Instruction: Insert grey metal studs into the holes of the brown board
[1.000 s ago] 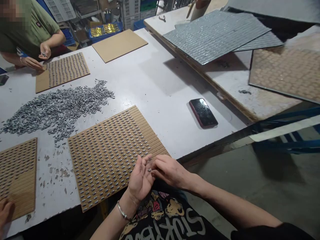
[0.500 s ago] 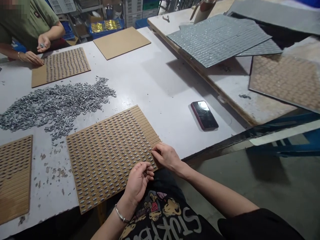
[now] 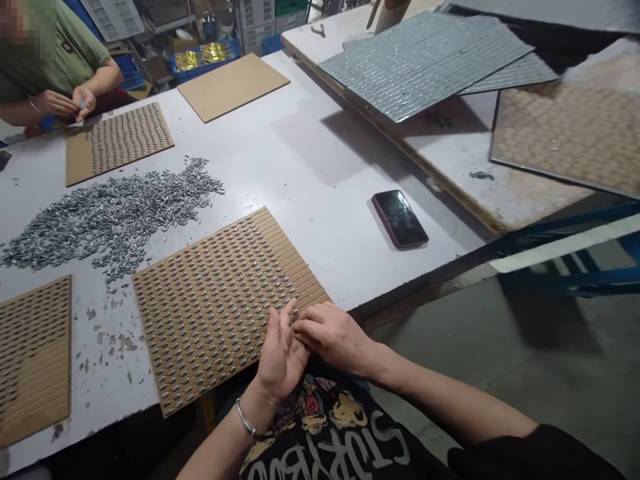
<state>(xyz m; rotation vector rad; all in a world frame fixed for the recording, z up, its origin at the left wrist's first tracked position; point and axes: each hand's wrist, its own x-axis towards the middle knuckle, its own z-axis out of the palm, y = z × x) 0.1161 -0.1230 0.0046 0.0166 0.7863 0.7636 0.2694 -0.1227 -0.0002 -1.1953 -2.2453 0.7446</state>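
A brown corrugated board (image 3: 220,293) lies before me, its grooves filled with rows of small silvery oval pieces. My left hand (image 3: 281,353) is palm-up at the board's near right corner, fingers cupped; earlier it held small pieces, now hidden. My right hand (image 3: 327,333) reaches into that palm with fingertips pinched together. A loose pile of the silvery pieces (image 3: 107,217) spreads across the white table (image 3: 320,180) beyond the board.
A dark phone (image 3: 399,219) lies right of the board. Another partly filled board (image 3: 33,357) is at the left. A person in green (image 3: 55,73) works at a far-left board (image 3: 117,139). A blank board (image 3: 233,87) and grey sheets (image 3: 420,60) lie farther back.
My right hand came back from the board's right edge to my left palm. My left hand turned up and opened a little. The far person's hands came together.
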